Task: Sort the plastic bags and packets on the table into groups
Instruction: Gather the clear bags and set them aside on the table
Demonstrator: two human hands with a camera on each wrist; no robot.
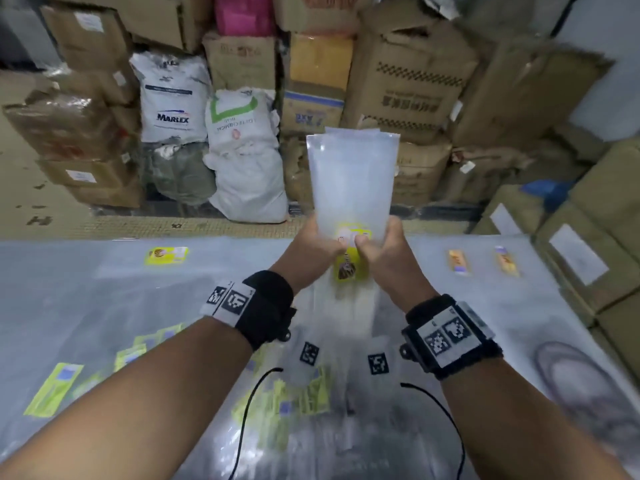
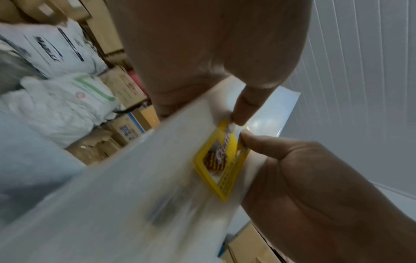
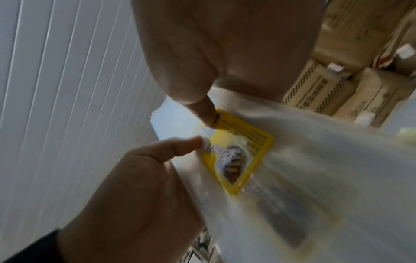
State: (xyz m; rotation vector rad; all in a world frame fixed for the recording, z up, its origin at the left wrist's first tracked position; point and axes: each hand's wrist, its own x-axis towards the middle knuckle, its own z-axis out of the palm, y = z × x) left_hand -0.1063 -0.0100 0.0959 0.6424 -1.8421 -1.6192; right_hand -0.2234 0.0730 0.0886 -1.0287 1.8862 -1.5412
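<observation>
Both hands hold one stack of clear plastic bags upright above the middle of the table. A yellow printed label shows on its lower part. My left hand grips the stack's left edge and my right hand grips the right edge, thumbs pressed on the front near the label. In the left wrist view my left thumb and the right hand's thumb pinch the bags at the label. The right wrist view shows the same grip on the label.
Yellow packets lie at the far left, near left and in a heap under my wrists. Two orange packets lie at the far right. Cardboard boxes crowd the right edge; sacks and boxes stand behind.
</observation>
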